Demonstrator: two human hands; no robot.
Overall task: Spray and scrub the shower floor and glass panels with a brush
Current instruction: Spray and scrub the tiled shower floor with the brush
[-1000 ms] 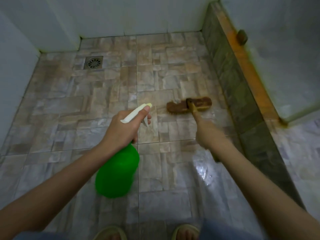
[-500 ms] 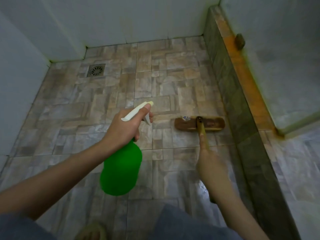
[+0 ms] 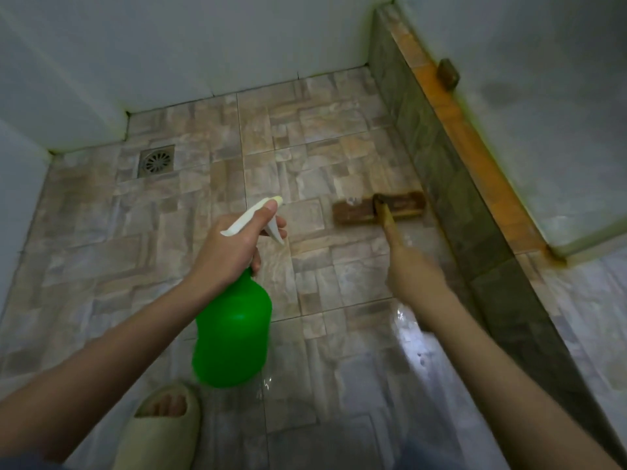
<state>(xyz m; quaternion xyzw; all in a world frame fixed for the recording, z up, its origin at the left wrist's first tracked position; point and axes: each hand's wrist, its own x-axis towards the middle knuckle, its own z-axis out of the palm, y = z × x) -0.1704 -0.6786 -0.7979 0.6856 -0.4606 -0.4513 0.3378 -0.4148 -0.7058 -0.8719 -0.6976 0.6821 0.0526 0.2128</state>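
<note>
My left hand [image 3: 230,245] grips the white trigger head of a green spray bottle [image 3: 232,337], which hangs tilted over the stone-pattern shower floor [image 3: 190,215]. My right hand [image 3: 415,271] is closed on the wooden handle of a long brown scrub brush [image 3: 378,209]. The brush head lies flat on the floor tiles, its right end close to the low tiled curb [image 3: 451,184]. A frosted glass panel [image 3: 543,113] rises from the curb's orange-stained top on the right.
A square metal drain [image 3: 156,161] sits in the far left corner. White walls close the back and left. A small brown bracket [image 3: 448,73] sits at the glass base. My foot in a pale slipper [image 3: 159,429] stands on wet, shiny tiles near the bottom.
The brush head has slid away from me and toward the curb since half a second ago. The view has tilted, and my slippered foot now shows at the bottom left.
</note>
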